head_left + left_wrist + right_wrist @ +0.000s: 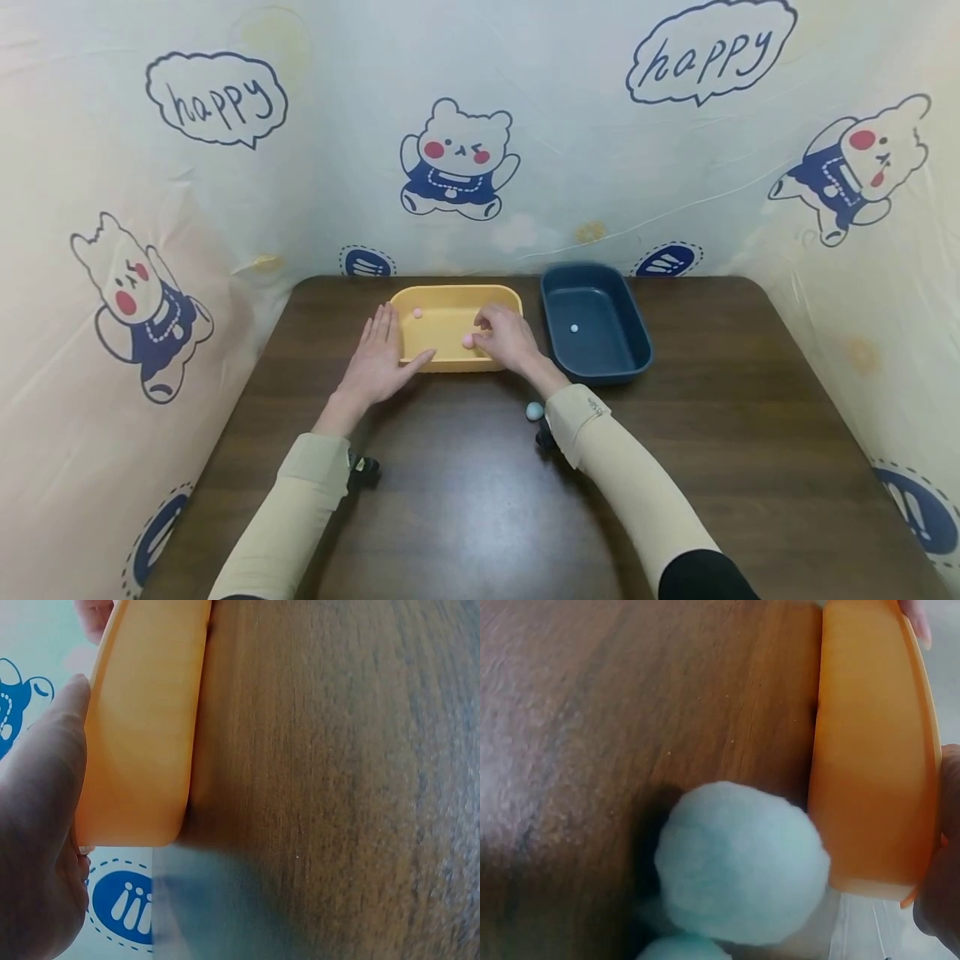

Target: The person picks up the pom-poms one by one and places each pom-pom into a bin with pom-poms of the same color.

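A yellow tray (438,364) lies at the table's far side. My left hand (377,358) rests against its left end, fingers straight and thumb spread along the near rim. Over the tray's right part, my right hand (506,337) has its fingers bent and pinches a pink pom-pom ball (468,341) at the fingertips. Another pink ball (417,313) lies inside the tray at the back left. In the right wrist view a fuzzy light-blue ball (742,862) appears large, with part of a second light-blue one (684,949) below it.
To the right of the yellow tray stands a dark blue tray (641,362) with a small pale ball (574,328) in it. A light-blue ball (535,411) lies on the brown table (450,500) beside my right cuff. Printed cloth hangs behind and at both sides.
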A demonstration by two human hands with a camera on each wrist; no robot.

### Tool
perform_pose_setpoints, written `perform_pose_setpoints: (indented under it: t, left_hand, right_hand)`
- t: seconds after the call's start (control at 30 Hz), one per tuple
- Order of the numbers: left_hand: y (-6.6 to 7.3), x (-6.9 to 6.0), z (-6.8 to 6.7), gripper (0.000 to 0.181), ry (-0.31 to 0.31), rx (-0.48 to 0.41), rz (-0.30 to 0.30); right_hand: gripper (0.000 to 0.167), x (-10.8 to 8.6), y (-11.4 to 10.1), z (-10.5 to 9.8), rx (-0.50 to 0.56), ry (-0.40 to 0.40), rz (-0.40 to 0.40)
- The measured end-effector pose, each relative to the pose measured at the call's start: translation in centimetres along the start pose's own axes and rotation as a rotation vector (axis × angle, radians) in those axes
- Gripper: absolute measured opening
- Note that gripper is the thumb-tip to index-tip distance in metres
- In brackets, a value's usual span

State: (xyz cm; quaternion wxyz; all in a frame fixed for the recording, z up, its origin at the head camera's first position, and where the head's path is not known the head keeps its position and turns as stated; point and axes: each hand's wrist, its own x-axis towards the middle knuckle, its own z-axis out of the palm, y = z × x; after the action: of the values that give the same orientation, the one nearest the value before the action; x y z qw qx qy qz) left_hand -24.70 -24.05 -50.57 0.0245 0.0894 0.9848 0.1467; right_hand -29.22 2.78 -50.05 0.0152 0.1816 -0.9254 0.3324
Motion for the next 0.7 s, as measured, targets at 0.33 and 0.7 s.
perform_pose_setpoints:
  t: [0.33, 0.7]
  left_hand:
    - [0.1, -0.3, -0.3, 0.125, -0.019, 0.011, -0.004]
    - [0.1, -0.1, -0.2, 0.127, 0.009, 0.025, -0.001]
  right_hand:
    - [0.034, -0.3, 0.2, 0.2, -0.037, 0.048, -0.048]
    - [0.043, -1.0, 0.6, 0.1, -0.025, 0.142, -0.112]
